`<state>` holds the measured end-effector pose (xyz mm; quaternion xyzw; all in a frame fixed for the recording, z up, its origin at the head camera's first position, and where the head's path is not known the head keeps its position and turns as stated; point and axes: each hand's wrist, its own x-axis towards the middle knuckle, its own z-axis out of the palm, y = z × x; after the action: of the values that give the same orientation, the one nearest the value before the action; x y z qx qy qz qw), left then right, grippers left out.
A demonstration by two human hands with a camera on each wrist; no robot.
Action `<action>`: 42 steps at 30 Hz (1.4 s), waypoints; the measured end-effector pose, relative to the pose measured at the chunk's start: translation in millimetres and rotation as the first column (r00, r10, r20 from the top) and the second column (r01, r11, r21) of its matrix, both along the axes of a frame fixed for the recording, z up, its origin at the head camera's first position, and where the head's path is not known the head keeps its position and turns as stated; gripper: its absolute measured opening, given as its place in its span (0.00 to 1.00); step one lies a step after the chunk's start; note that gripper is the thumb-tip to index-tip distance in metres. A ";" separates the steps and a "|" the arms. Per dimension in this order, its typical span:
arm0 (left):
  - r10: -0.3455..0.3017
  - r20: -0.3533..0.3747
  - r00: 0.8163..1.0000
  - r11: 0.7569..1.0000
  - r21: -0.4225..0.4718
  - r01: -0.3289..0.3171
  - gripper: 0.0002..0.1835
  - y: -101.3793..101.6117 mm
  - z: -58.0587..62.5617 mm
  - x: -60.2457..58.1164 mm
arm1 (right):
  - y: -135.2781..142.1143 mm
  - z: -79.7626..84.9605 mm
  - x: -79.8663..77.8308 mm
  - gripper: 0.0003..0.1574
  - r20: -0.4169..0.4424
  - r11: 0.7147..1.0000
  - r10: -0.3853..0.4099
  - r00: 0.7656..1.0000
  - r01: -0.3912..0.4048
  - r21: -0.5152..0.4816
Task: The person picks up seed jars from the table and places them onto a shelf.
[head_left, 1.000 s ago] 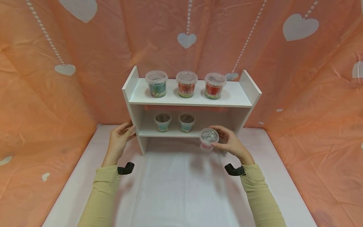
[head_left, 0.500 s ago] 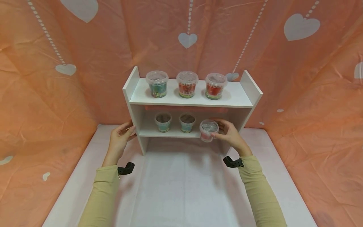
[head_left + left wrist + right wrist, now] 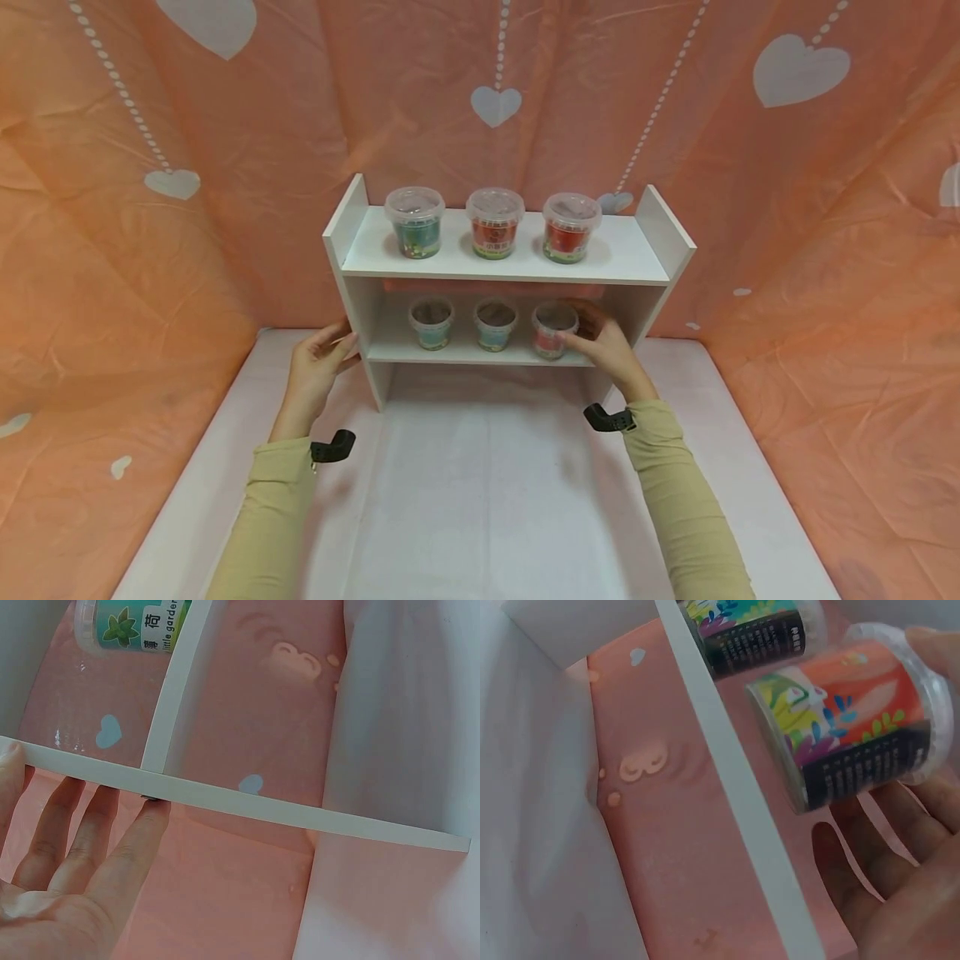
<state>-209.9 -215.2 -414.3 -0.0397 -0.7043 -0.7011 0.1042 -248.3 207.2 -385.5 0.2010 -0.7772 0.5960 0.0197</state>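
Note:
My right hand (image 3: 609,348) holds a small clear plastic tub (image 3: 552,335) with a red label, thumb in front and fingers around its right side. In the right wrist view the tub (image 3: 855,712) is tilted in that view, its base close to the shelf board (image 3: 739,795). It is at the right of the lower shelf, in line with two blue-green tubs; whether its base touches the board I cannot tell. My left hand (image 3: 315,371) touches the left side panel of the white shelf unit (image 3: 502,271), its fairly straight fingers (image 3: 124,862) against the panel.
On the top shelf stand a green-labelled tub (image 3: 417,233) and two red-labelled tubs (image 3: 493,233). The lower shelf bears two blue-green tubs (image 3: 432,333). A white cloth (image 3: 450,500) covers the table; orange heart-patterned curtains (image 3: 262,167) hang behind and beside it.
My right hand has raised the red-labelled tub from in front of the lower shelf's edge and moved it back over the shelf. My left hand stays at the side panel.

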 end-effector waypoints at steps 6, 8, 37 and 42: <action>-0.005 -0.005 1.000 1.000 0.015 0.005 0.26 -0.7 -0.4 -0.4 | -3.1 6.4 1.6 0.36 -0.002 0.996 -0.085 0.996 0.085 0.038; -0.004 -0.005 1.000 1.000 0.019 0.004 0.25 -0.8 -0.5 -0.4 | -4.1 6.7 1.1 0.36 -0.001 0.995 -0.089 0.996 0.089 0.039; -0.065 0.012 0.998 0.998 0.007 0.065 0.26 -8.1 -5.0 12.2 | 10.9 -5.6 42.3 0.39 -0.193 0.981 -0.134 0.972 0.157 0.114; -0.097 0.009 0.995 0.993 -0.068 0.098 0.24 -18.9 -16.7 19.5 | 23.1 -15.7 71.3 0.38 -0.291 0.969 -0.104 0.951 0.162 0.184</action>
<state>-190.4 -234.1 -431.0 -0.0754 -0.7255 -0.6808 0.0663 -177.0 230.2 -401.2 0.2309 -0.8358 0.4755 0.1487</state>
